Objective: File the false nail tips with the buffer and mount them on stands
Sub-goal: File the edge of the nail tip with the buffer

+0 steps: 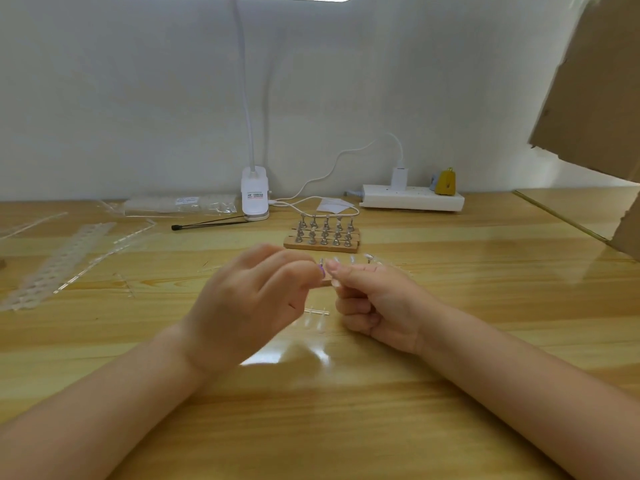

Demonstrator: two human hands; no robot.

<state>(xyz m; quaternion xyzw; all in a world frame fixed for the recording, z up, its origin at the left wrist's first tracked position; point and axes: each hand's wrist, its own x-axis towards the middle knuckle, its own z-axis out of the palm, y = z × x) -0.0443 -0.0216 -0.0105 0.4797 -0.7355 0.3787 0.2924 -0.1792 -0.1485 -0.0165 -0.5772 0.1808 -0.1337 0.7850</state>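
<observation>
Both hands meet above the wooden table [450, 306]. The left hand [252, 299] pinches a small purple-edged buffer [322, 273]; the right hand [374, 303] is curled, pinching a clear nail tip [335, 283] against it. More tips [317, 315] lie beneath. The stands [323, 233] sit just behind, near the lamp base [255, 199].

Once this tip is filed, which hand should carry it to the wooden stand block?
Probably the right hand: it seems to pinch the nail tip, and the stand block lies just ahead. The left hand holds the buffer.
</observation>
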